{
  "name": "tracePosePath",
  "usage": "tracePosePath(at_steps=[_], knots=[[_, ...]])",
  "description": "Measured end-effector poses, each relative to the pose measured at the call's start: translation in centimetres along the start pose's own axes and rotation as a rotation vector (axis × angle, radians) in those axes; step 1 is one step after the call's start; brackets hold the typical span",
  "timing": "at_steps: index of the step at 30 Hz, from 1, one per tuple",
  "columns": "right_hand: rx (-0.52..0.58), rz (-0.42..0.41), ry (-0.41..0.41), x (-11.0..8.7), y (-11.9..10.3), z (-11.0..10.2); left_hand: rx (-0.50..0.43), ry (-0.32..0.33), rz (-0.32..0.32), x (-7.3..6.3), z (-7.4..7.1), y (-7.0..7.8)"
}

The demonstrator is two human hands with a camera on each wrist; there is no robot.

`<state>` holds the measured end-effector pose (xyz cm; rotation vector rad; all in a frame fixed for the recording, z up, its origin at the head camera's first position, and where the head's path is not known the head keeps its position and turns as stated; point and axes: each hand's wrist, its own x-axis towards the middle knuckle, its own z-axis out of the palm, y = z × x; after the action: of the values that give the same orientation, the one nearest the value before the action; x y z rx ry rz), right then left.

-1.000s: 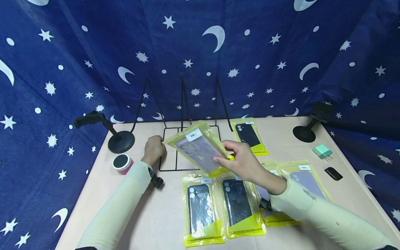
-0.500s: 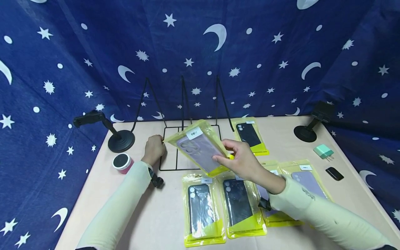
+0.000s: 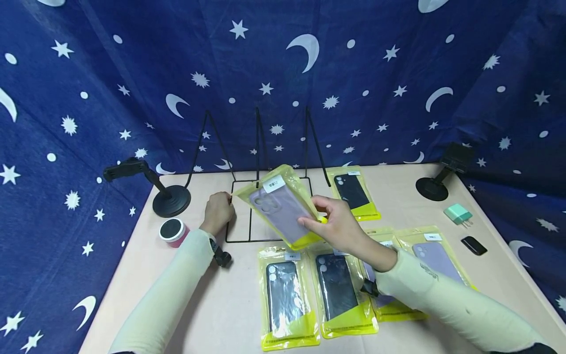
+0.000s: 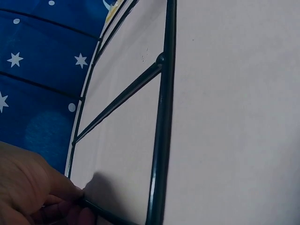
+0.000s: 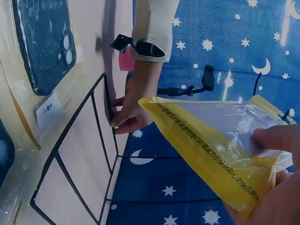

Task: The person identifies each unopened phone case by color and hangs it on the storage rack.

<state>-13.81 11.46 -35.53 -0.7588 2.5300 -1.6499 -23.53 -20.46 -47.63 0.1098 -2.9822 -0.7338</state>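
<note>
My right hand (image 3: pixel 338 223) pinches a clear-and-yellow bag holding a lilac phone case (image 3: pixel 285 211), thumb on its front. The bag is tilted over a black wire rack (image 3: pixel 239 241), its labelled end near the middle prong (image 3: pixel 258 142). Whether the prong passes through the bag cannot be made out. In the right wrist view, the bag's yellow printed end (image 5: pixel 211 173) faces the camera. My left hand (image 3: pixel 218 212) grips the rack's left side bar; the left wrist view shows thumb and fingers (image 4: pixel 28 183) pinching that thin bar.
Bagged dark phone cases (image 3: pixel 283 295) and bagged lilac ones (image 3: pixel 435 258) lie at the front and right. Another bagged dark case (image 3: pixel 351 191) lies behind. Black stands (image 3: pixel 171 199) (image 3: pixel 432 189), a pink jar (image 3: pixel 173 232), a green charger (image 3: pixel 458 214) and a small black object (image 3: pixel 474 245) surround the rack.
The right hand and the bagged lilac case have shifted slightly up and to the left. My left hand stays on the rack's side bar.
</note>
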Motion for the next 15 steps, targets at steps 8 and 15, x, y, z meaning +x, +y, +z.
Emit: tracePosePath(at_steps=[8,15], knots=[[-0.002,0.029,0.034,1.5,1.1,0.4,0.007,0.006,0.010,0.0,0.1,-0.1],[-0.059,0.035,0.086,2.9,1.8,0.8,0.023,-0.004,0.016,0.2,0.1,0.0]])
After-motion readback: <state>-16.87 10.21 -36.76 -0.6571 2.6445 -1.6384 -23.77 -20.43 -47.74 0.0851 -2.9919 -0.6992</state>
